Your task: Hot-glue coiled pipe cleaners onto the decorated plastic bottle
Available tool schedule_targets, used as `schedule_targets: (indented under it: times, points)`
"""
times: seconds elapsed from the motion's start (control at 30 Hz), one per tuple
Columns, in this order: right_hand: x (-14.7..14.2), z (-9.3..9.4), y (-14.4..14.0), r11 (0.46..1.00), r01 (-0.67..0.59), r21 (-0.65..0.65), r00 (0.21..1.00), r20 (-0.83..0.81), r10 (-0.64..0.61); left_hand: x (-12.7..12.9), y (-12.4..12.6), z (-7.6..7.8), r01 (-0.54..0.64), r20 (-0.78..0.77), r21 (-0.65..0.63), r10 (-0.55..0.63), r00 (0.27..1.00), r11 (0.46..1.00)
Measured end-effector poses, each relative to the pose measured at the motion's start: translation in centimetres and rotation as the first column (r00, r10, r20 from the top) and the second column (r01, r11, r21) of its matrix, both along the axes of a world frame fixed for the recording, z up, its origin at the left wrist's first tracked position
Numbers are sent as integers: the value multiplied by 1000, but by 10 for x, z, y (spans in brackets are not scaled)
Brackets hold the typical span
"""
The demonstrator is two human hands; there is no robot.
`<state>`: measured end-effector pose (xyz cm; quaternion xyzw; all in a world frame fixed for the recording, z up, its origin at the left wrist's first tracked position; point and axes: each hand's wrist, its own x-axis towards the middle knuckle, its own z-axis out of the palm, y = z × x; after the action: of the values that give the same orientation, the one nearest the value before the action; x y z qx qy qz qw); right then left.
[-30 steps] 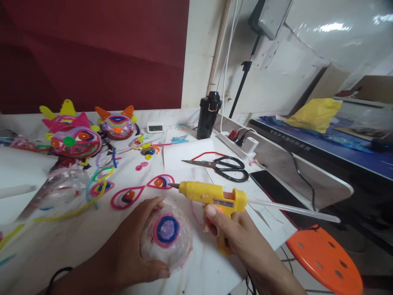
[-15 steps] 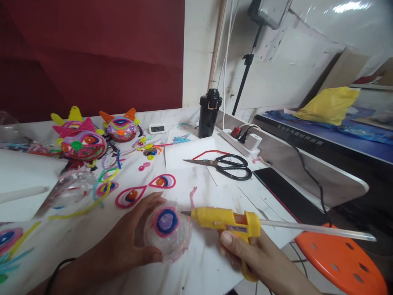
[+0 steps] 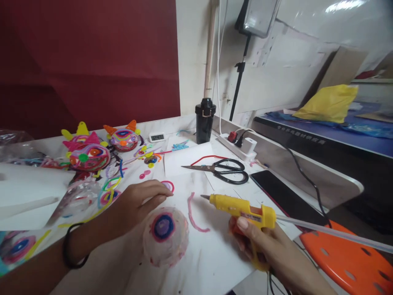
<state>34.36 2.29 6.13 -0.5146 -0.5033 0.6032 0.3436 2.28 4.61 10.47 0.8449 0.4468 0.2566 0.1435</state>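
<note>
Currently the right hand (image 3: 270,250) is closed round the handle of a yellow glue gun (image 3: 242,207), nozzle pointing left above the table (image 3: 211,262). Left hand (image 3: 138,203) is open, fingers extended and holding nothing, just behind a clear ball (image 3: 166,236) with a purple coil. A pink strand (image 3: 193,215) lies between ball and gun; scissors (image 3: 224,171) lie beyond

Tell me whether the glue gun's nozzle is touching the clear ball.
No: the glue gun in the right hand points its nozzle away, apart from the clear ball.
</note>
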Motion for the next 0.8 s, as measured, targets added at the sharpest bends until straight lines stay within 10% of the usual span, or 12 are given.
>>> schedule_targets:
  times: [0.23,0.37,0.8]
  points:
    - [15,-2,13,966,22,258,974,212,-79,33,64,-3,256,-274,-73,-266,924,964]
    - [18,3,31,837,-259,482,841,539,-50,42,77,-9,321,-376,-135,-348,859,937]
    - [-16,-2,79,603,-693,395,415,903,-114,33,68,-5,224,-361,-143,-262,895,964]
